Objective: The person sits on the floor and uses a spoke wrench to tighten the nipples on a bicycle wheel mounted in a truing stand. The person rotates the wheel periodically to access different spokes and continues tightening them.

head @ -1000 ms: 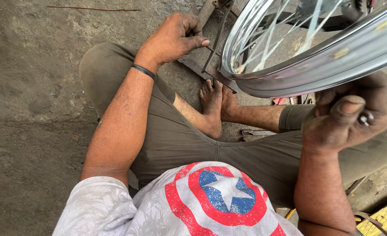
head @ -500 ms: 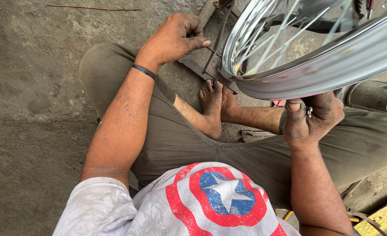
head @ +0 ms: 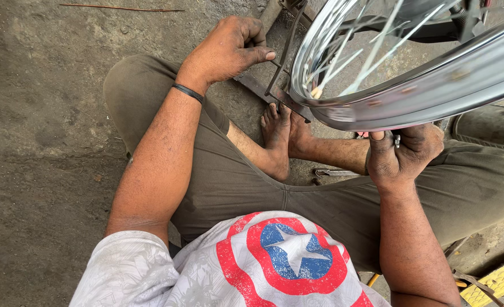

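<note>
Chromed metal wheel rim (head: 411, 105) with thin spokes (head: 371, 57) fills the upper right of the head view, held off the ground above the person's crossed legs. Spokes blurred; rim edge sharp.

Left hand (head: 229, 48): fingers curled and closed around a dark, rusty metal stand (head: 274, 94) that rises from the concrete floor (head: 47, 113) just left of the rim. Thumb lies along the bar. Black band (head: 187, 92) sits on that wrist.

Right hand (head: 402, 150): directly under the lower edge of the rim, touching it. Thumb and forefinger pinch 1 small silvery metal piece (head: 397, 139); its exact kind is too small to tell. Remaining fingers folded inward.

Person sits on the floor, olive trousers (head: 235, 176), bare feet (head: 286, 136) tucked together below the rim, beside the foot of the stand. Grey shirt with a red, white and blue ring-and-star print (head: 286, 256) at bottom centre.

Small metal tool (head: 334, 172) lies on the floor just right of the feet, partly hidden by the leg. Dark tube (head: 490, 128) at the right edge, under the rim. Yellow object (head: 499, 278) at the bottom-right corner.
</note>
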`<move>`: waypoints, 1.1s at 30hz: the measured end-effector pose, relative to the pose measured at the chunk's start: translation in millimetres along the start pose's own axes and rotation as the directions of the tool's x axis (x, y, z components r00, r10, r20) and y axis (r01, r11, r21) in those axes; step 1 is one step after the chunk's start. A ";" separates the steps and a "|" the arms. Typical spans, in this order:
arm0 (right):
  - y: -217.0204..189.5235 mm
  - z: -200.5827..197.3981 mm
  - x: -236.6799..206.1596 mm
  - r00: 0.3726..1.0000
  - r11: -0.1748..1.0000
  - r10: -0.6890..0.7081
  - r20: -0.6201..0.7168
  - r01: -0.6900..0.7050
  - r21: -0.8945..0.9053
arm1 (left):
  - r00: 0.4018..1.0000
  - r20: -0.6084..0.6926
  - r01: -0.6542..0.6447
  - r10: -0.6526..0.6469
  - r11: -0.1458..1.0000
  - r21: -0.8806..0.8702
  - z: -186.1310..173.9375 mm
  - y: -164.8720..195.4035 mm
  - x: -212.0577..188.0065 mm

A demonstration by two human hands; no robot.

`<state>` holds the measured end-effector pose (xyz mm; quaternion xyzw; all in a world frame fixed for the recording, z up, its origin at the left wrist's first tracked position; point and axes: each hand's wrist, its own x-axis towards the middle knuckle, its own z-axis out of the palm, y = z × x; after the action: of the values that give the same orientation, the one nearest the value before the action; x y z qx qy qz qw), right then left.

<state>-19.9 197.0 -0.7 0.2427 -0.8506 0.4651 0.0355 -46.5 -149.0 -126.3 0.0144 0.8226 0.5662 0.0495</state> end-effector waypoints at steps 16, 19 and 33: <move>-17.9 4.8 7.8 0.998 0.999 0.013 0.054 -0.015 0.039 | 1.000 0.009 0.017 -0.017 1.000 -0.006 0.7 -0.4 0.7; -19.7 4.0 7.4 0.999 0.999 0.021 0.048 -0.023 0.035 | 1.000 0.002 0.004 -0.004 1.000 0.005 0.2 0.6 0.9; -40.1 15.8 13.6 0.981 0.952 -0.192 -0.015 0.182 -0.246 | 1.000 -0.008 -0.014 0.014 1.000 0.014 2.5 -1.3 -1.1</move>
<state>-11.4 161.0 25.3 0.3070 -0.8736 0.3563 0.1255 -45.1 -147.3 -128.3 0.0180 0.8266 0.5609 0.0421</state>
